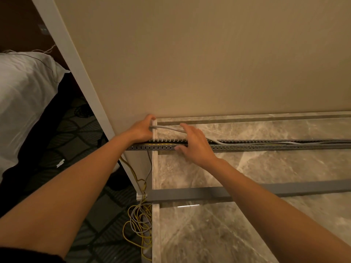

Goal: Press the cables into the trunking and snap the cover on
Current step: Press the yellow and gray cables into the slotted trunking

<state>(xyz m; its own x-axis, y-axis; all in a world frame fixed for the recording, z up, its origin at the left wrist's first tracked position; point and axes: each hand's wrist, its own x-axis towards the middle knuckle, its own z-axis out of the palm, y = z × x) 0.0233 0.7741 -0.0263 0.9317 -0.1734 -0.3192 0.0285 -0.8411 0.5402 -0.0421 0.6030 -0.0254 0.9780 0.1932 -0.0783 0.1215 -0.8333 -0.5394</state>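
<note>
1. Trunking (266,147) sits open on the marble tabletop (256,168) — grey cable (169,128) arcs out at its left end.
2. Left hand (141,130): fingers curled round that cable. Right hand (195,147): fingers spread flat over the trunking, gripping nothing.
3. Cover (190,194) lies apart, nearer — not snapped on yet.

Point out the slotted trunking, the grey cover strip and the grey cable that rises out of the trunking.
slotted trunking (266,148): head view, on its near slotted wall.
grey cover strip (190,195): head view, on its flat top face, left part.
grey cable (167,128): head view, on the bare stretch above the trunking.
</note>
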